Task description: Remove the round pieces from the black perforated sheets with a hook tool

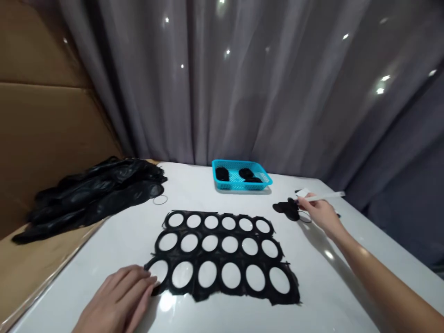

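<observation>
Left hand point(118, 296) at strip point(219, 278) edge, basket point(239, 186) well apart

From where I stand, I can't make out any readable text, label, brand, number or sign on anything here.
</observation>
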A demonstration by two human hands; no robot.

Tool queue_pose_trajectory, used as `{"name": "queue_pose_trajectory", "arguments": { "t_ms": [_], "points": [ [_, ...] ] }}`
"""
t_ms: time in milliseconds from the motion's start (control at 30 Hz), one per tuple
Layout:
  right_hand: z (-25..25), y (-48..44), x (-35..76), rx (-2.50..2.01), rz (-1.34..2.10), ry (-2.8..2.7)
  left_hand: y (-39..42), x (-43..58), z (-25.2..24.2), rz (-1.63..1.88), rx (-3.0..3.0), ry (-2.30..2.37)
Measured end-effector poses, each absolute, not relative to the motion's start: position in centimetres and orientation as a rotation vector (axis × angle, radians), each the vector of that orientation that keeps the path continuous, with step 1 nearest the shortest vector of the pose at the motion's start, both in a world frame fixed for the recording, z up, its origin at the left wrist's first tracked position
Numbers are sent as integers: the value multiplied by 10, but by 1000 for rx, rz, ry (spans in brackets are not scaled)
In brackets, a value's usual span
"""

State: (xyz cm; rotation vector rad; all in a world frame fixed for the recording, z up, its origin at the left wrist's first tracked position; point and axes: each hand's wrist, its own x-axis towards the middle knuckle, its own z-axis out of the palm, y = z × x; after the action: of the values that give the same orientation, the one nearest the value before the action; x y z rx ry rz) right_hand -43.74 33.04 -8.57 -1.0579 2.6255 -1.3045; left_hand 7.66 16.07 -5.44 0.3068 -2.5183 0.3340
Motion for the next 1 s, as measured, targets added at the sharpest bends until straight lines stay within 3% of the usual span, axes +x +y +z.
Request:
{"name": "queue_pose_trajectory", "arguments": {
  "t_ms": [200, 400, 633, 1000],
  "points": [
    [-100, 346, -448, -1114, -1431, 2636, 149, -51, -38, 38, 80, -2700],
    [-94, 313, -387, -971, -1691, 1818, 162, -158, -58, -111, -151, -2919],
    [-107, 307, -366, -1001, -1584, 1488, 166, -170, -93, 66, -192, -2954],
    [-104, 310, -369, -1235, -1385, 1757, 170, -169, -112, 46, -271, -2849]
  ]
}}
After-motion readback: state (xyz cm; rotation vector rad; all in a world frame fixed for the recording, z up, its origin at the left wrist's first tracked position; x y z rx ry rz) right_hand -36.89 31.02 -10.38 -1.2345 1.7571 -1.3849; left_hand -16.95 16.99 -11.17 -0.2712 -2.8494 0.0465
